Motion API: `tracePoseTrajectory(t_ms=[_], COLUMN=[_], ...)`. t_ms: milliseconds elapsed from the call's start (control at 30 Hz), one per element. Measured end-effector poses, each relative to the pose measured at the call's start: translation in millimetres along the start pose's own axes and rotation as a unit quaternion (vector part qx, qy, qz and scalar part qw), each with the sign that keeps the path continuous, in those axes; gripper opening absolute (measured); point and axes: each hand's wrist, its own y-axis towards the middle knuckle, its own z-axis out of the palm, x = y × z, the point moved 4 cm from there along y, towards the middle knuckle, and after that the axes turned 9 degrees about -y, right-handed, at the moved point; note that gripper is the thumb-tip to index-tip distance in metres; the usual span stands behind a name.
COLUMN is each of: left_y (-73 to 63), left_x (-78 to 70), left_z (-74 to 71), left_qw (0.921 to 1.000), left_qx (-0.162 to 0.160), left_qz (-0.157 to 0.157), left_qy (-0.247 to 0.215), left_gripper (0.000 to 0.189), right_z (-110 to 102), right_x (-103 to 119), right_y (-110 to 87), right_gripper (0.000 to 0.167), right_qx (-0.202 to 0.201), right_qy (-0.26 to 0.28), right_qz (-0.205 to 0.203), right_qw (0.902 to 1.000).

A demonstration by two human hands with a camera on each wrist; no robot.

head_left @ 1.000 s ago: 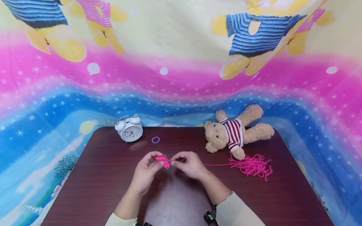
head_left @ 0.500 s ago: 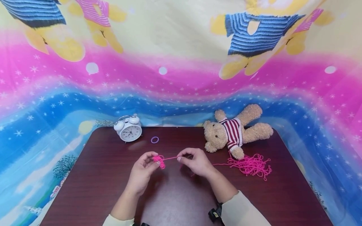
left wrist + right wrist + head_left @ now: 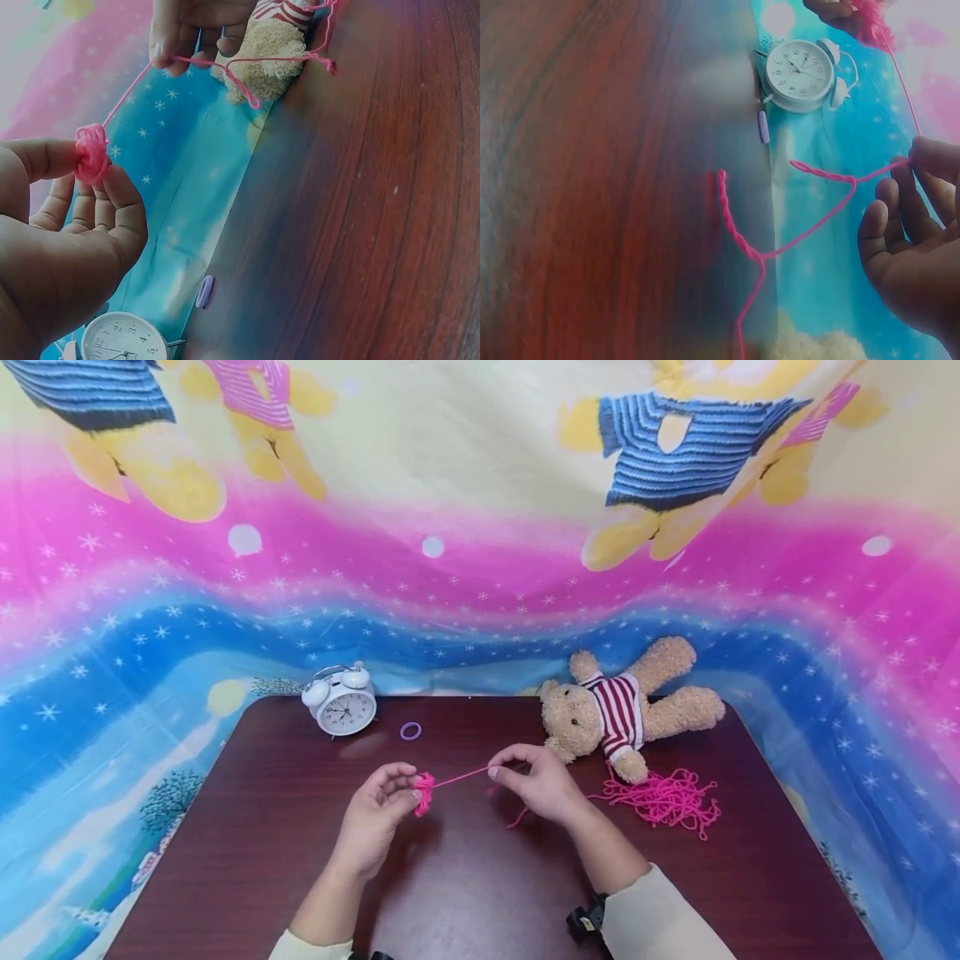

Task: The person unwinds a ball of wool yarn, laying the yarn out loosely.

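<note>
Between thumb and forefinger, my left hand [image 3: 372, 822] pinches a small looped bundle of pink yarn [image 3: 423, 794] above the table. A straight strand [image 3: 127, 97] runs from the bundle to my right hand [image 3: 542, 785], which pinches it between thumb and index finger. Past the right hand, the yarn hangs with twisted kinks [image 3: 739, 229], clearest in the right wrist view. It leads on to a loose tangle of pink yarn [image 3: 671, 802] lying on the right of the table.
A white twin-bell alarm clock [image 3: 343, 706] stands at the back left of the dark wooden table [image 3: 465, 893]. Beside it lies a purple ring [image 3: 410, 731]. A teddy bear [image 3: 618, 714] in a striped shirt lies at the back right, one arm by the yarn tangle. A patterned cloth [image 3: 465, 568] hangs behind.
My right hand has moved right, away from the left, drawing the strand between them longer and straight. The left hand keeps its pinch on the bundle and has shifted slightly left.
</note>
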Motion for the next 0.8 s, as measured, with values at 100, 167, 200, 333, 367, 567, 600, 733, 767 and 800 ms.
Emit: tracePoseTrajectory(t_ms=[100,167,200,333,367,567,600,733,767,800], left_y=[-0.2,-0.5,-0.8,-1.5,-1.8,-1.9,-1.7,-1.3,-1.4,-1.3], left_x=[0.0,-0.1,-0.4,-1.3,-1.8,-4.8,-5.3,-6.5,-6.9,-7.1], left_z=[-0.9,-1.4,-1.5,-2.6,-3.0,-8.2,-9.1,-12.4,-12.9,-13.6], left_qw=[1.0000,0.9999,0.9998,0.9997,0.9997,0.9997,0.9996,0.9996,0.9996,0.9996], left_qx=[-0.001,-0.003,-0.003,-0.003,-0.004,-0.012,-0.013,-0.016,-0.016,-0.016], left_qz=[-0.001,-0.003,-0.003,-0.004,-0.005,0.000,0.000,0.000,-0.001,0.000], left_qy=[0.007,0.016,0.020,0.026,0.023,0.021,0.023,0.025,0.024,0.023], left_gripper=[0.038,0.039,0.040,0.041,0.041,0.040,0.039,0.038,0.038,0.038], right_z=[-6,-10,-13,-22,-24,-39,-42,-50,-52,-53], right_x=[0,1,1,0,0,-4,-4,-8,-8,-9], right_y=[-0.6,-0.8,-0.9,-1.6,-2.0,-4.5,-4.9,-7.7,-8.5,-9.4], right_gripper=[0.014,0.012,0.011,0.009,0.008,0.008,0.008,0.009,0.009,0.009], right_qx=[0.002,-0.004,-0.008,-0.022,-0.025,-0.050,-0.054,-0.058,-0.061,-0.065], right_qy=[0.004,-0.005,-0.012,-0.021,-0.023,-0.047,-0.048,-0.041,-0.043,-0.044], right_qz=[0.009,0.009,0.008,0.004,0.005,0.009,0.008,0.011,0.011,0.011], right_qw=[1.0000,0.9999,0.9999,0.9995,0.9994,0.9976,0.9974,0.9974,0.9972,0.9969])
